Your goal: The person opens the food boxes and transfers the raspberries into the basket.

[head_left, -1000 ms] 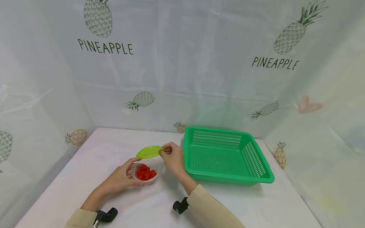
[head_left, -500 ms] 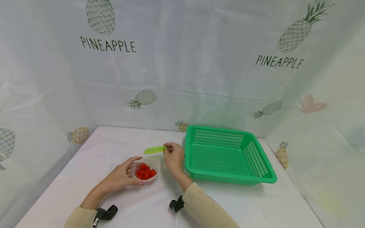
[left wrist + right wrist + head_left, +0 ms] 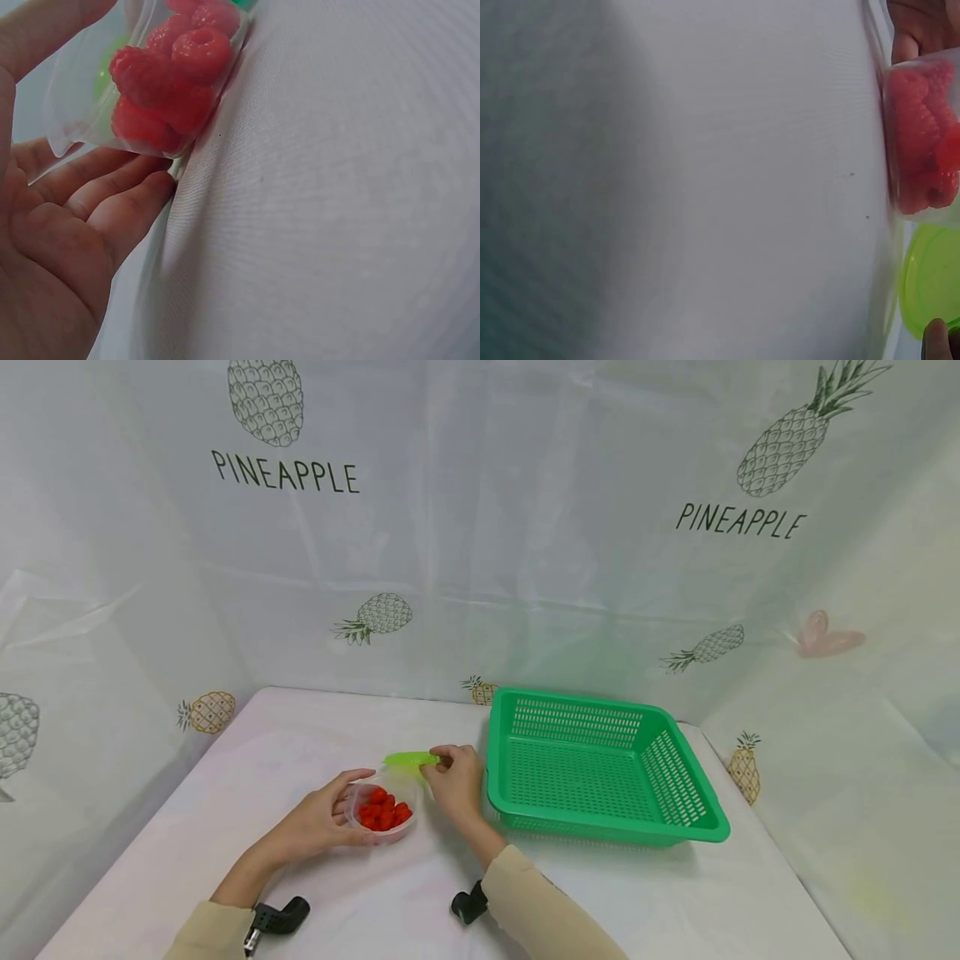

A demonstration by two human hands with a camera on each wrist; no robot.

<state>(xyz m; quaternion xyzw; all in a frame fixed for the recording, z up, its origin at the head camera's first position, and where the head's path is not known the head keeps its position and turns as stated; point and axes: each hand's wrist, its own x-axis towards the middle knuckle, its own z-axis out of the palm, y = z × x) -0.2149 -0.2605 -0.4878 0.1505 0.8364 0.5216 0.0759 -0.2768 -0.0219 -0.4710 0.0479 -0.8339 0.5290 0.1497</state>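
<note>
A small clear plastic container point(image 3: 412, 822) stands on the table with several red raspberries point(image 3: 384, 812) inside. My left hand point(image 3: 311, 827) holds it from the left, thumb at the near side and fingers round the far side. In the left wrist view the raspberries point(image 3: 169, 82) press against the clear wall. Just behind the container, a yellow-green lid point(image 3: 407, 758) is pinched at its right edge by my right hand point(image 3: 459, 781). It appears nearly edge-on in the head view. The right wrist view shows the lid point(image 3: 934, 270) beside the container, with one fingertip on it.
A green perforated plastic basket point(image 3: 573, 777) stands to the right of my right hand. The table point(image 3: 315, 735) has a pale cloth, and a white pineapple-print sheet point(image 3: 480, 527) hangs behind and at the sides.
My right hand has moved the lid slightly right, away from the left fingertips, then lowered it a little behind the container. The lid has tipped edge-on. My left hand and the container stay put.
</note>
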